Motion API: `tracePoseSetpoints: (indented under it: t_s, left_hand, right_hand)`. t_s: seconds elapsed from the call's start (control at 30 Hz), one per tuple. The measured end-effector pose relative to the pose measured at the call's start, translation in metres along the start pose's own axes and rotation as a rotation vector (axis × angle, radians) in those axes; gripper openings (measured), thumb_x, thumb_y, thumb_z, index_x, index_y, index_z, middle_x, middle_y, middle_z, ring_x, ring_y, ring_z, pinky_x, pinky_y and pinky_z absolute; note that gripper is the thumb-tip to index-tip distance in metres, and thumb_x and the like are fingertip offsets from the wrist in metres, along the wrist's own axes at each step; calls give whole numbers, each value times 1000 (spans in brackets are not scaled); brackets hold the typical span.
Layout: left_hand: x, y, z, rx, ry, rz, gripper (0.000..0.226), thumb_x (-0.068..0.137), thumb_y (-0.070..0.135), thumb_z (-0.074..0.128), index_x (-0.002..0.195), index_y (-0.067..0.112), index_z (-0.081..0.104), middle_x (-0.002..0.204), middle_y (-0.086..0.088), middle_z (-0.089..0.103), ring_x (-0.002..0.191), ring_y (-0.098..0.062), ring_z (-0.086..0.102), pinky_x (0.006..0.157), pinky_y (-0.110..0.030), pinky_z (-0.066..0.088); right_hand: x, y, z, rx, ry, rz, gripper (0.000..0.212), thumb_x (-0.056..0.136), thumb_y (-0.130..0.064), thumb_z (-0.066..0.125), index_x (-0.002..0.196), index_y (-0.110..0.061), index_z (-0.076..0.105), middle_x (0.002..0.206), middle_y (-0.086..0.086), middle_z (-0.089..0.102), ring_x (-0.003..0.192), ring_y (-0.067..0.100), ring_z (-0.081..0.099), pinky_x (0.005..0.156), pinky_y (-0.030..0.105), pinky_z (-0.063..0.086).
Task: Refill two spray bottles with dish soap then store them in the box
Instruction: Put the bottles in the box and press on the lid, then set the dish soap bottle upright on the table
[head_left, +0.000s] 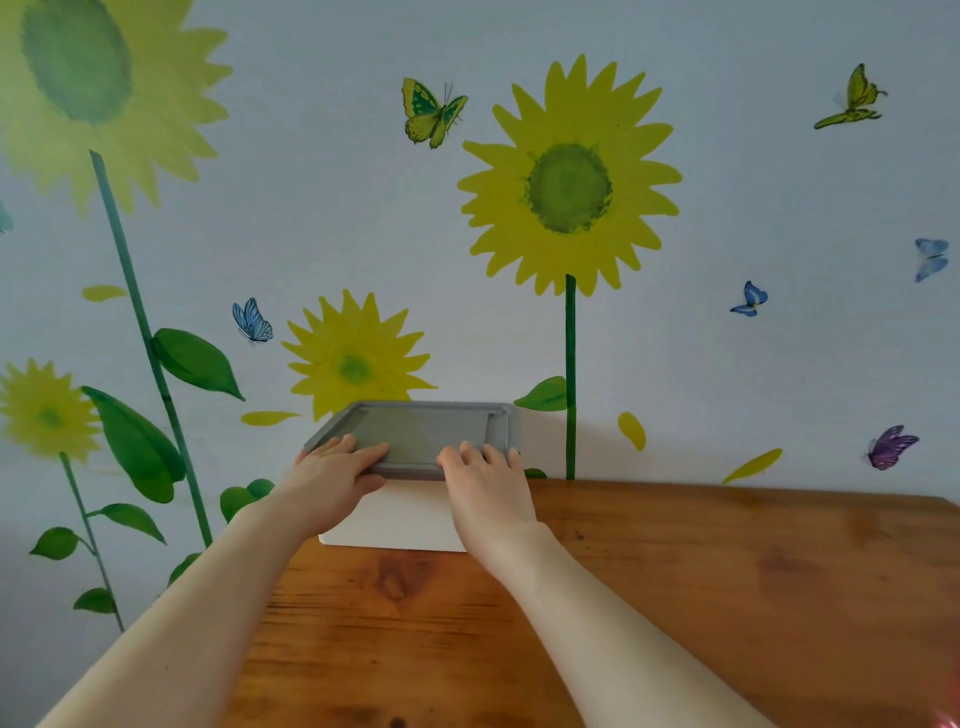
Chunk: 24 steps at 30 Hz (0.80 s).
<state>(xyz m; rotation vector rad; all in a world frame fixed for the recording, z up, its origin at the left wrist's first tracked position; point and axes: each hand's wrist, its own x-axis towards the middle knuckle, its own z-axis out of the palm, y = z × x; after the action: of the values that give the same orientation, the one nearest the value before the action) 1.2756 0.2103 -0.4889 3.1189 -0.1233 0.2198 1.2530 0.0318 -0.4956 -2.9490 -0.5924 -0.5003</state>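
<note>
A white box (410, 519) stands at the far edge of the wooden table, against the wall. A grey lid (426, 428) lies flat on top of it. My left hand (332, 478) lies on the lid's front left corner with straight fingers on top and the thumb at the front rim. My right hand (485, 480) rests flat on the lid's front right edge, fingers spread. The inside of the box is hidden by the lid. No spray bottles or soap are in view.
The wooden table (701, 597) stretches right and toward me, with its left edge near my left forearm. Behind the box rises a pale wall (727, 364) with sunflower and butterfly stickers.
</note>
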Motion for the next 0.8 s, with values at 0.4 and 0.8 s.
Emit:
tracePoseSetpoints:
  t_s: [0.4, 0.8]
  left_hand:
    - [-20, 33, -10, 38, -89, -123, 67, 98, 47, 27, 147, 25, -12, 156, -19, -7, 145, -31, -9, 116, -50, 5]
    - [-90, 115, -79, -340, 0, 111, 70, 98, 31, 41, 149, 15, -4, 154, -16, 16, 142, -30, 18, 112, -37, 23]
  right_hand:
    - [-7, 6, -25, 13, -255, -18, 65, 92, -2, 47, 148, -15, 16, 156, 21, 7, 138, 40, 23, 111, 49, 27]
    - [-87, 21, -102, 72, -241, -76, 49, 90, 4, 46, 136, -11, 37, 120, 15, 54, 101, 32, 58, 82, 41, 51]
